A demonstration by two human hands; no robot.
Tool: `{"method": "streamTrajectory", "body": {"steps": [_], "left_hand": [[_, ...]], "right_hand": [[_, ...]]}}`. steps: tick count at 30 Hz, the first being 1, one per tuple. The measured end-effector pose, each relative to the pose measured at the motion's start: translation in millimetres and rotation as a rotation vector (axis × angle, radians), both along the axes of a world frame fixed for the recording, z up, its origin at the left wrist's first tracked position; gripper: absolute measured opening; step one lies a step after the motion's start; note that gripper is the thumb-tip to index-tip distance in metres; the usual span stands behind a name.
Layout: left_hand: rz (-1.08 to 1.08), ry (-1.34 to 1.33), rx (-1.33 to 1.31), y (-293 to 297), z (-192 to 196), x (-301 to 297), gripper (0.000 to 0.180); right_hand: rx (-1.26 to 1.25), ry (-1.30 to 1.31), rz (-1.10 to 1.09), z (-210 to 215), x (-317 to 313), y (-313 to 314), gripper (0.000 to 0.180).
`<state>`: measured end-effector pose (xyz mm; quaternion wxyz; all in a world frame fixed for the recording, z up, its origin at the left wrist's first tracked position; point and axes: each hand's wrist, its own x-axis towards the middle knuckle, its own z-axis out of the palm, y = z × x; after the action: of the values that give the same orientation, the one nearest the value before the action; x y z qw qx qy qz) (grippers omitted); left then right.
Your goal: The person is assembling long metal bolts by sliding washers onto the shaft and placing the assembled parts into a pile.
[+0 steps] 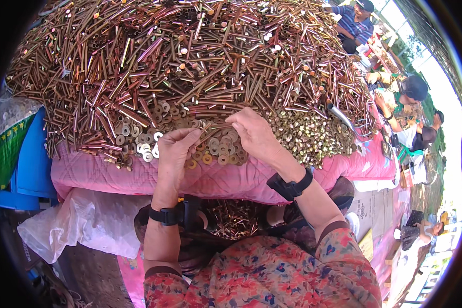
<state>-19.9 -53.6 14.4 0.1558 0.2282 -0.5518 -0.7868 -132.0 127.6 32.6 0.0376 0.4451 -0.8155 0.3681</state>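
Note:
My left hand (pixel 178 149) is closed in a pinch over the near edge of the table, its fingertips at one end of a slim copper-coloured bolt (pixel 218 126). From the other side, my right hand (pixel 254 132) pinches the bolt between thumb and fingers. Exactly how the fingertips meet the metal is partly hidden. Flat round washers (pixel 224 148) lie loose beneath and between my hands. Just right of my right hand spreads a heap of small gold-coloured nuts (pixel 308 134). Beyond both hands rises a large pile of long copper-coloured bolts and tubular sleeves (pixel 190 66).
A pink quilted cloth (pixel 108 172) covers the table's front edge. Below it, more metal pieces (pixel 235 218) lie between my knees. Clear plastic sheeting (pixel 82 220) and a blue container (pixel 33 164) are at left. Several people sit along the right, one in a striped shirt (pixel 355 25).

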Motion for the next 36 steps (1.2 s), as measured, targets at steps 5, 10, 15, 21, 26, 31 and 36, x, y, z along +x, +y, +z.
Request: {"method": "streamTrajectory", "body": {"steps": [5,10,15,21,26,31,36], "left_hand": [[-0.101,-0.009,0.049,1,-2,-1,0.017],[-0.203,-0.005,0.034,0,-3,0,0.016],[-0.354,0.029,-0.064,8,5,1,0.016],[-0.184,-0.05,0.186,35,5,-7,0.017],[-0.233,0.068,0.249,33,-6,-6,0.017],[-0.106,0.095,0.276,26,-7,-10,0.011],[-0.054,0.089,0.259,30,-8,-13,0.007]], "right_hand": [[-0.115,-0.052,0.014,6,2,11,0.012],[-0.112,-0.106,0.033,5,-2,20,0.015],[-0.066,-0.621,0.166,1,-3,20,0.015],[-0.228,-0.921,0.0,5,36,2,0.019],[-0.409,-0.879,-0.14,-2,23,18,0.025],[-0.074,-0.178,-0.424,-30,-22,64,0.014],[0.232,0.121,-0.369,-36,-16,65,0.019]]}}
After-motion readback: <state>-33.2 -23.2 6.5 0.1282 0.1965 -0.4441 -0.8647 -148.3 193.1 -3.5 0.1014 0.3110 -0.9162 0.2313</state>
